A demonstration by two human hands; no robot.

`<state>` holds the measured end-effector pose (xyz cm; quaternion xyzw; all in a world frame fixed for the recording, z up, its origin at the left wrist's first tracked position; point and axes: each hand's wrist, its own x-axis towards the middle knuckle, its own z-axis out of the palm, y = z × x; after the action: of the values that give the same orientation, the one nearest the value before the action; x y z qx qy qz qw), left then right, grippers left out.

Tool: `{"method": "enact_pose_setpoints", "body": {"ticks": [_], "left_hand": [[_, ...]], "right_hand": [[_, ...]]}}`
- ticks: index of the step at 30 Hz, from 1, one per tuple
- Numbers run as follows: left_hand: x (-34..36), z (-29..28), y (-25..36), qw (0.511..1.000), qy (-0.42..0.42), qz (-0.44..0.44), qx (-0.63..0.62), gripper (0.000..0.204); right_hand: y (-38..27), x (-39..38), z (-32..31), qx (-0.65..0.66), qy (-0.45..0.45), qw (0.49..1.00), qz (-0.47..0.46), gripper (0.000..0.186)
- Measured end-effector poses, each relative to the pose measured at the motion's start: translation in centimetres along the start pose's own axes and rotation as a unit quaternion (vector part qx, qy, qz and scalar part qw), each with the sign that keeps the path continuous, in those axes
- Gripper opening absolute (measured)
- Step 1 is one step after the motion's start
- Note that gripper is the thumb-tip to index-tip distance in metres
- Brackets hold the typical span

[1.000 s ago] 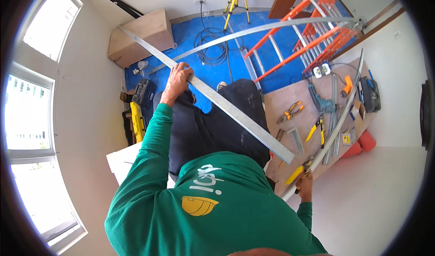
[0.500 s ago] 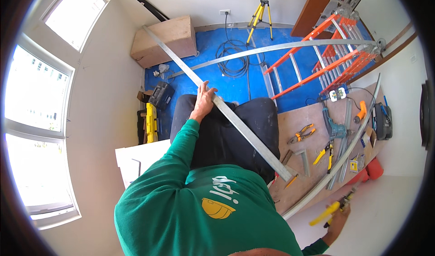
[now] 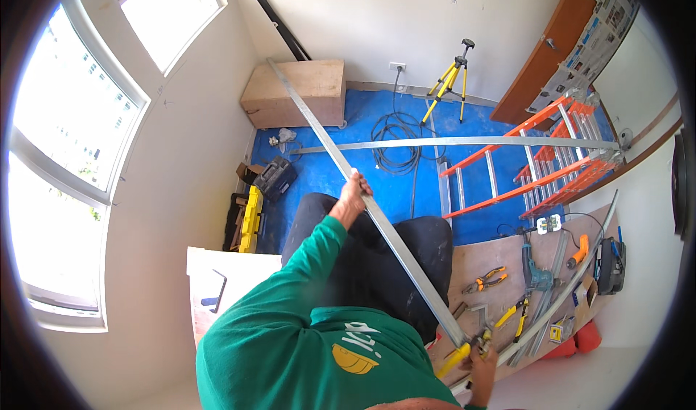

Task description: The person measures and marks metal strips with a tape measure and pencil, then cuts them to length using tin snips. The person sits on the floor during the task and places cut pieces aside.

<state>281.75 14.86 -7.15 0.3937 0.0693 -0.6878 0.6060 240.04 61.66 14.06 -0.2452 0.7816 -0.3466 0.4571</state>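
A long galvanized metal channel (image 3: 408, 247) slants across my lap, from over the wooden box at the far left down to my right side. My left hand (image 3: 352, 198) is closed around it near its middle. At its near end, my right hand (image 3: 483, 370) grips a yellow-handled plier-like tool (image 3: 454, 360). The tool's metal head is at the channel's end; whether its jaws are on the metal I cannot tell. On the workbench close by lie yellow-and-black snips (image 3: 513, 319), orange-handled pliers (image 3: 485, 280) and a small angled metal piece (image 3: 481, 311).
The workbench (image 3: 464, 259) at right carries a teal power drill (image 3: 536, 276), an orange tool (image 3: 578, 251) and metal strips. A curved channel (image 3: 562, 301) runs along it. Ahead, an orange ladder (image 3: 507, 189) supports another channel (image 3: 464, 141); a tripod (image 3: 451, 84) and coiled cable (image 3: 395, 145) are behind.
My right hand has brought the yellow-handled tool leftward from beyond the workbench to the channel's near end. My left hand keeps its hold on the channel. The view has shifted.
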Motion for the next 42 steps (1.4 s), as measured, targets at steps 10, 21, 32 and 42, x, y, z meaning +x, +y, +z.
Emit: {"method": "enact_pose_setpoints", "body": {"ticks": [10, 21, 32, 42], "left_hand": [[-26.7, 6.7, -14.4, 0.972, -0.114, -0.201, 0.035, 0.051], [-30.4, 8.8, -11.7, 0.976, -0.15, -0.154, 0.042, 0.048], [-20.3, 8.4, 6.9, 0.985, -0.146, 0.067, 0.07, 0.042], [-11.7, 7.3, 18.9, 0.979, -0.179, 0.097, 0.017, 0.04]], "right_hand": [[6.0, -5.6, -23.0, -0.057, 0.079, 0.988, 0.12, 0.032], [18.1, 2.7, -26.8, 0.02, 0.09, 0.989, 0.114, 0.016], [3.4, 3.3, -6.8, 0.072, -0.074, 0.995, -0.003, 0.03], [-5.2, 5.1, 4.8, 0.029, -0.173, 0.984, -0.026, 0.022]]}}
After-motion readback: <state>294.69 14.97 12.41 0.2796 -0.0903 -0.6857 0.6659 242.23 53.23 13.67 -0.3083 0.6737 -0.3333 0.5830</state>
